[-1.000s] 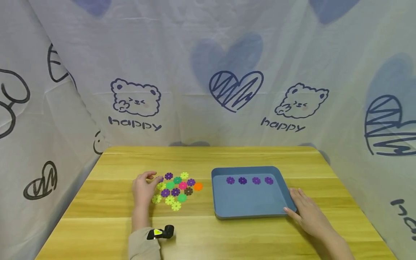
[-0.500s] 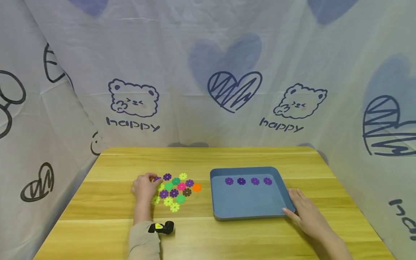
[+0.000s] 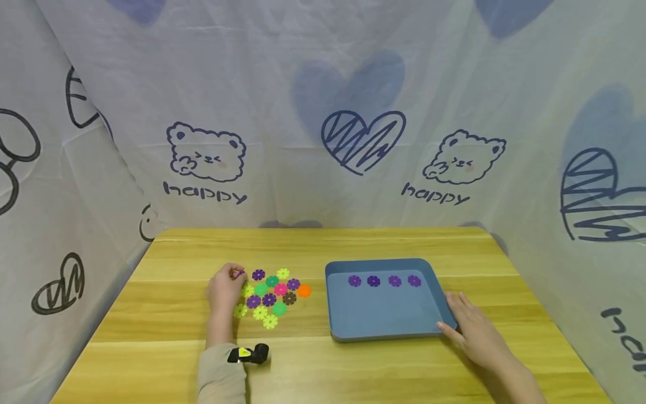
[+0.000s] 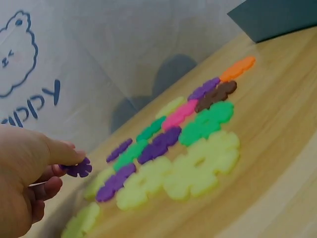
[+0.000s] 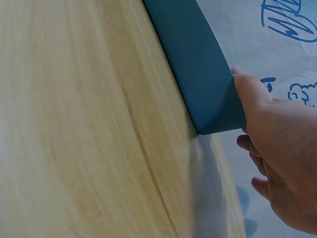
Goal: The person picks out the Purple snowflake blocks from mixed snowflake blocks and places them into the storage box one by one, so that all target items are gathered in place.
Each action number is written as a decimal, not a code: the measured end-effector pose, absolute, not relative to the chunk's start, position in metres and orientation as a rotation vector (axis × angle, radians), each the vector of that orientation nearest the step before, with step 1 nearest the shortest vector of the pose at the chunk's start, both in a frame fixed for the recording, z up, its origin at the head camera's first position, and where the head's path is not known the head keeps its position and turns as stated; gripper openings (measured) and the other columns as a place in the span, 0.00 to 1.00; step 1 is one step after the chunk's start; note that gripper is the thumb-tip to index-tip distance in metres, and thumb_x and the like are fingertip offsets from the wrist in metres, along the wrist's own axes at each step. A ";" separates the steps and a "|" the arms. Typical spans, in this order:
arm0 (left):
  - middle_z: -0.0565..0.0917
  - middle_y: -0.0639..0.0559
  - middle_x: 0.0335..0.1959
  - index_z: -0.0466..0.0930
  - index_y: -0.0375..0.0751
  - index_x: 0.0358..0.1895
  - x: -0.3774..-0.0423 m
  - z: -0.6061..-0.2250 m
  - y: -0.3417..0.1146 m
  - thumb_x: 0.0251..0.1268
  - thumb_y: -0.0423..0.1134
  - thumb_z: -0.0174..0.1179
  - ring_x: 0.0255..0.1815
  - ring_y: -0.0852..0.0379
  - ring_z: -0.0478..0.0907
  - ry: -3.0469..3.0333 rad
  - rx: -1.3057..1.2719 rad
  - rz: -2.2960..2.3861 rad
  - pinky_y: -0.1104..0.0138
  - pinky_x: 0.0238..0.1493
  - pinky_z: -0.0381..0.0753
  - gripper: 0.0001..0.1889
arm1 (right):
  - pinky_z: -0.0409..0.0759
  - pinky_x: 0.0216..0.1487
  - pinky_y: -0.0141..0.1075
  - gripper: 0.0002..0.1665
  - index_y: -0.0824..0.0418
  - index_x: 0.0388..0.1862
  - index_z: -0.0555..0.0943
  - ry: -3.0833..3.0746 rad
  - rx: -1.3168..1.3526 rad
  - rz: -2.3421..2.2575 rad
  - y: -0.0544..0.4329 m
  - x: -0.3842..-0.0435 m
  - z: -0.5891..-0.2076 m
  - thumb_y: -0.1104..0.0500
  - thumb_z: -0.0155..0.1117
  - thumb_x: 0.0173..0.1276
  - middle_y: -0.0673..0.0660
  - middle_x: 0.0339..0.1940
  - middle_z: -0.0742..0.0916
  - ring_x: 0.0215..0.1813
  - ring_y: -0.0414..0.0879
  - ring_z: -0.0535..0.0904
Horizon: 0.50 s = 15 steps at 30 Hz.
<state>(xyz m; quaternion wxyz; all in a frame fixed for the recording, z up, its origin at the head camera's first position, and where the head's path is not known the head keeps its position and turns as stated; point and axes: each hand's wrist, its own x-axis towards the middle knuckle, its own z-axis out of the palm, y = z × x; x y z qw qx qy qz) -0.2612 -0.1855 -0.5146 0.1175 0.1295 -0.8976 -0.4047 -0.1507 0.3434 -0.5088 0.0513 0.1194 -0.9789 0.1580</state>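
In the left wrist view, my left hand (image 4: 25, 173) pinches a purple flower-shaped plastic disc (image 4: 80, 168) between thumb and fingers. It is at the left side of a group of flat notched discs on the table, among them a pink disc (image 3: 280, 289), an orange disc (image 3: 304, 291), a brown disc (image 3: 289, 298) and several yellow, green and purple ones. My right hand (image 3: 476, 331) holds the near right corner of a blue-grey tray (image 3: 388, 337), thumb at the rim and fingers along the outer right side. Inside the tray several purple discs (image 3: 373, 281) lie in a row near the far wall.
The wooden table (image 3: 303, 370) carries the tray on the right and the loose discs on the left. A printed cloth (image 3: 282, 112) hangs behind and at both sides. A black wrist camera (image 3: 249, 354) sits on the left sleeve.
My left hand has taken up the purple disc at the group's left edge and drawn it slightly left and up. The right hand keeps its hold on the tray; the view shifted slightly.
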 end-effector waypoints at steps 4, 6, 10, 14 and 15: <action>0.84 0.44 0.40 0.81 0.40 0.46 -0.258 -0.499 -0.179 0.67 0.40 0.61 0.35 0.50 0.79 -2.585 0.300 -1.240 0.64 0.36 0.71 0.10 | 0.53 0.74 0.60 0.45 0.68 0.75 0.57 -2.982 0.363 0.486 0.344 -0.150 -0.510 0.41 0.54 0.73 0.69 0.75 0.64 0.76 0.68 0.55; 0.84 0.43 0.41 0.81 0.39 0.46 -0.255 -0.489 -0.174 0.66 0.40 0.61 0.33 0.52 0.78 -2.566 0.271 -1.274 0.67 0.32 0.71 0.10 | 0.52 0.74 0.59 0.44 0.68 0.75 0.57 -2.983 0.363 0.483 0.344 -0.150 -0.511 0.41 0.54 0.73 0.69 0.75 0.64 0.76 0.68 0.55; 0.83 0.43 0.40 0.81 0.39 0.46 -0.253 -0.470 -0.159 0.66 0.41 0.62 0.31 0.55 0.73 -2.534 0.226 -1.366 0.70 0.28 0.72 0.11 | 0.53 0.74 0.59 0.44 0.69 0.75 0.57 -2.984 0.364 0.477 0.344 -0.150 -0.512 0.41 0.54 0.73 0.70 0.75 0.64 0.76 0.68 0.55; 0.84 0.44 0.38 0.82 0.39 0.44 -0.252 -0.452 -0.137 0.65 0.40 0.64 0.31 0.56 0.73 -2.501 0.128 -1.407 0.71 0.29 0.73 0.09 | 0.55 0.73 0.60 0.45 0.69 0.75 0.57 -2.993 0.364 0.459 0.343 -0.151 -0.509 0.40 0.54 0.73 0.70 0.75 0.64 0.76 0.68 0.55; 0.84 0.44 0.38 0.82 0.39 0.43 -0.252 -0.448 -0.131 0.65 0.40 0.64 0.31 0.56 0.73 -2.495 0.093 -1.403 0.71 0.30 0.73 0.09 | 0.55 0.72 0.61 0.45 0.69 0.75 0.57 -2.999 0.363 0.455 0.343 -0.151 -0.508 0.40 0.53 0.73 0.70 0.75 0.64 0.76 0.68 0.54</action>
